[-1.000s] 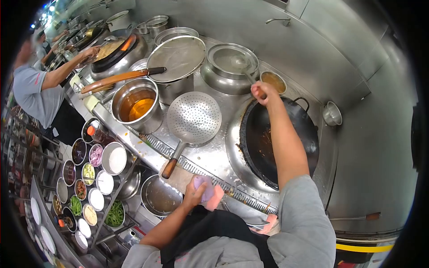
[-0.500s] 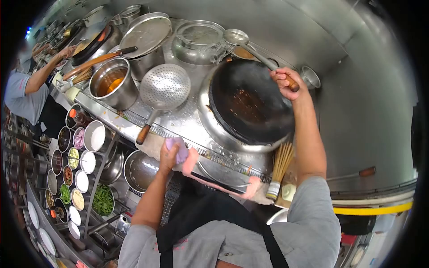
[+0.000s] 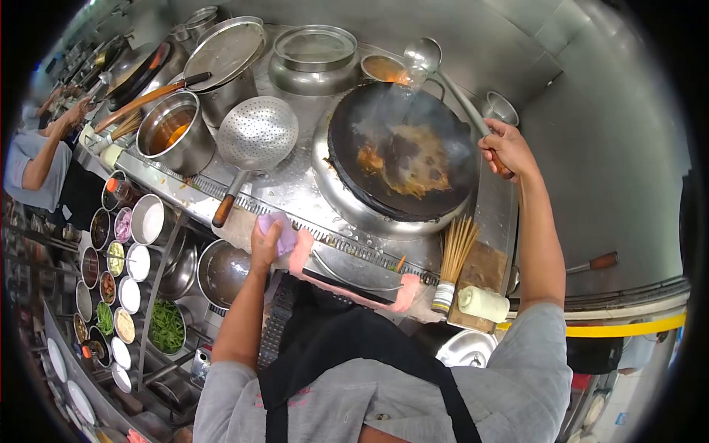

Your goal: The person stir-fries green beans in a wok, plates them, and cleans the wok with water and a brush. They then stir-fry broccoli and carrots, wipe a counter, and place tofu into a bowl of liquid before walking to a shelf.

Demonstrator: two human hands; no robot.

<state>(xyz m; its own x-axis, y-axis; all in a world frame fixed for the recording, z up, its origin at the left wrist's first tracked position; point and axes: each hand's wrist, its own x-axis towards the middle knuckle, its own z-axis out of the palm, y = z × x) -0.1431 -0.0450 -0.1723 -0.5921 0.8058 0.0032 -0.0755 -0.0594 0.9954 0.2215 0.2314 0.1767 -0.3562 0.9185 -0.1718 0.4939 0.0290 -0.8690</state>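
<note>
The right hand is curling closed around the ladle's handle; the left hand is gripping a purple cloth

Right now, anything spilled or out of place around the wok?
Minor mess: an orange scrap lies at the slotted drain, likely stray food, and the steel counter looks wet. Liquid falling from the ladle into the wok looks deliberate.

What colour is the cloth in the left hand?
Pale purple; the soft, bunched cloth in the left hand shows best in the head view.
</note>
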